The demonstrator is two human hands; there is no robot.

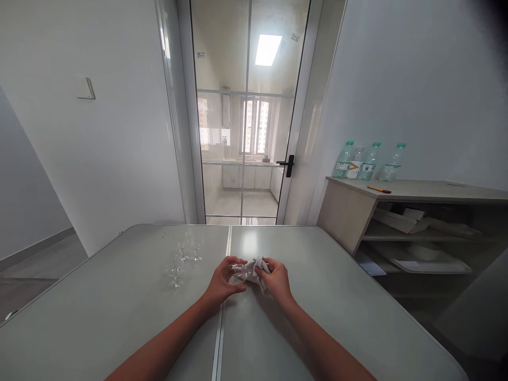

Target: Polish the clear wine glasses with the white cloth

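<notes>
My left hand (223, 280) is closed around the bowl of a small clear stemmed glass (238, 274), which lies tilted sideways above the table. From the other side my right hand (275, 278) pinches a white cloth (260, 264) against the stem end of that glass. Part of the cloth hangs below the right fingers, and the foot of the glass is hidden by it. Several more clear stemmed glasses (195, 248) stand close together on the table, to the left of my left hand.
The grey-green folding table (317, 312) has a metal seam (218, 338) down its middle. Beyond its far edge is a glass door (242, 132) with a black handle (290, 165). At right, a wooden shelf unit (353, 211) carries several plastic bottles (369, 161) and an orange pen-like object (379, 189).
</notes>
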